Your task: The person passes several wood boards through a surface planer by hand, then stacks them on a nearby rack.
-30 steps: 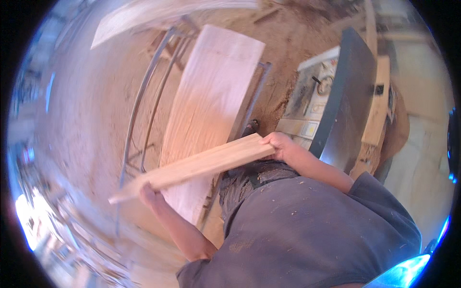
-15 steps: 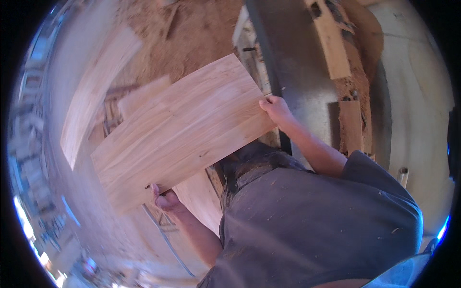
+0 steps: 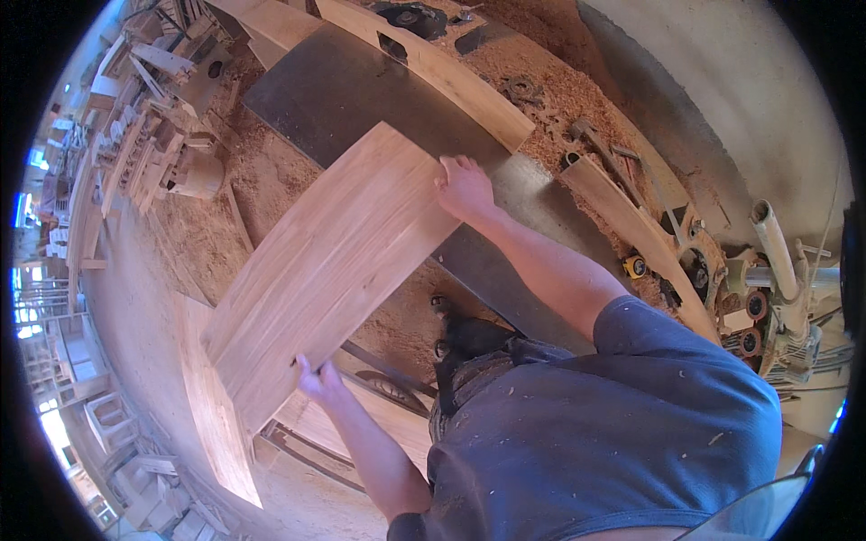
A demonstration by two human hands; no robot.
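Note:
A wide, pale wooden board [image 3: 320, 270] with straight grain is held up in front of me, slanting from lower left to upper right. My left hand [image 3: 322, 383] grips its near long edge close to the lower left end, beside a small dark knot. At the other end, my right hand [image 3: 465, 191] is closed round the corner. The board's upper right end overlaps a dark metal machine table [image 3: 361, 90] in view; whether they touch I cannot tell. A wooden fence [image 3: 442, 68] runs along the far side of that table.
Sawdust [image 3: 541, 117] is heaped behind the fence, with a yellow tape measure [image 3: 634, 266] to the right. Another pale board [image 3: 212, 397] lies low at left, beside a wheeled cart [image 3: 388, 388]. Furniture parts and offcuts [image 3: 149, 153] are stacked at far left. A pipe [image 3: 773, 248] stands at right.
My view has turned toward the machine table, which now shows more fully. Both hands keep hold of the board, which has swung to a steeper slant with its right end over the table.

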